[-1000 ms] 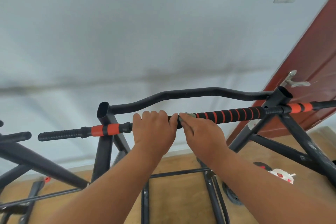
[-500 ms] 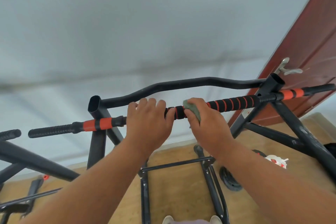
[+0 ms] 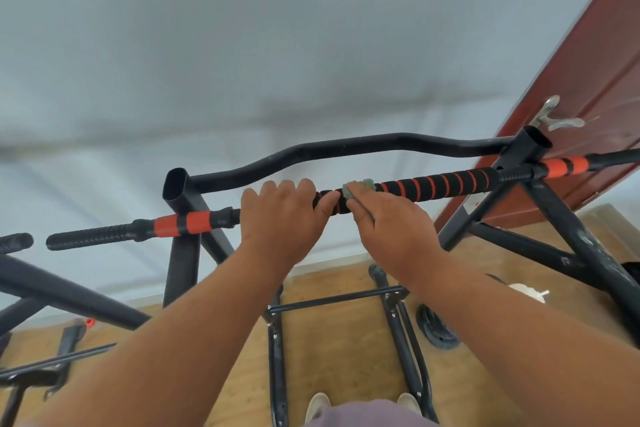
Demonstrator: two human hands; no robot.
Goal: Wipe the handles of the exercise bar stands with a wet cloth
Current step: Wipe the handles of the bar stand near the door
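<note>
A black bar with orange stripes, the handle (image 3: 440, 185), runs across the black exercise stand (image 3: 180, 253) at chest height. My left hand (image 3: 284, 218) grips the bar left of its middle, fingers curled over the top. Right beside it my right hand (image 3: 391, 222) holds a small green cloth (image 3: 358, 188) wrapped against the striped foam grip. Only a little of the cloth shows above my fingers. An orange and black section (image 3: 181, 222) of the bar sticks out to the left of my left hand.
A curved black bar (image 3: 346, 149) runs behind the handle. A red door (image 3: 588, 80) with a metal lever (image 3: 557, 118) stands at right. Another stand's black tubes (image 3: 52, 288) cross at left. Base rails (image 3: 277, 357) and a black disc (image 3: 436, 326) lie on the wooden floor.
My right hand with the cloth has slid a short way right along the striped grip and back toward my left hand. My view has tilted downward; my feet now show.
</note>
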